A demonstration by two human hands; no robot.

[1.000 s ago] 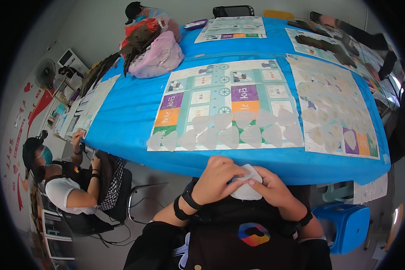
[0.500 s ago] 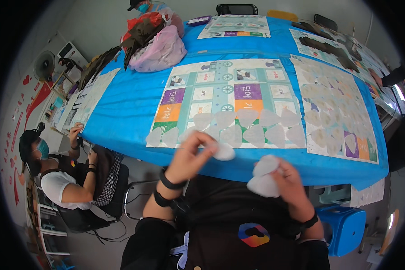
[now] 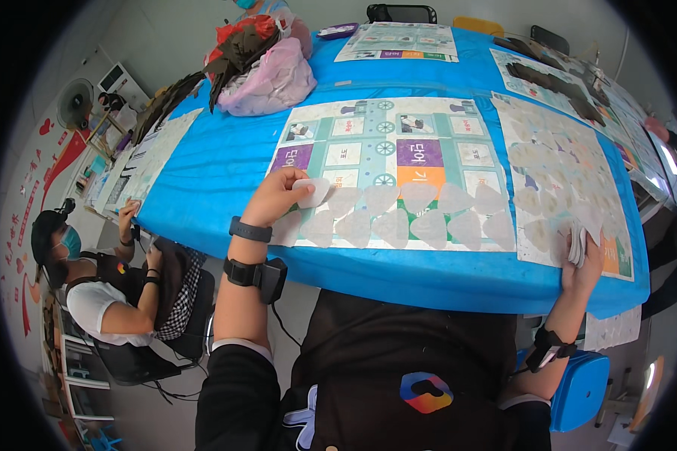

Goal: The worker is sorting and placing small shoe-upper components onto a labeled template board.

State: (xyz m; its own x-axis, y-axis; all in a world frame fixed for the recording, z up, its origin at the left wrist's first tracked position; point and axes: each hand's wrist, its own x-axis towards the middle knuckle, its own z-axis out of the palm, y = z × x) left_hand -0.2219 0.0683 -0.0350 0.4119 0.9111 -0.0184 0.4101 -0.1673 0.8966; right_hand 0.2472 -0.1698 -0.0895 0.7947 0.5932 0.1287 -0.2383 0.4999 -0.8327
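My left hand (image 3: 280, 197) pinches a thin white rounded piece (image 3: 314, 193), possibly cloth or paper, over the left end of two rows of similar whitish pieces (image 3: 390, 228). Those rounded-triangle pieces lie along the near part of a colourful printed sheet (image 3: 368, 139). At the right, my right hand (image 3: 585, 267) grips a small stack of white pieces (image 3: 577, 245), seen partly edge-on. It is above the near end of a second printed sheet (image 3: 532, 252), which is largely covered with more pale pieces (image 3: 553, 177). Dark bands circle both my wrists.
A blue cloth (image 3: 226, 169) covers the table. Toward the back left stands a pink plastic bag (image 3: 274, 83) beside dark cloth pieces (image 3: 241, 49). A co-worker (image 3: 109, 282) sits at the left. A blue stool (image 3: 579, 387) is below the table's right end.
My left hand has moved left and away from me with a white piece, over the sheet. My right hand has swung right with its white pieces, over the second sheet.
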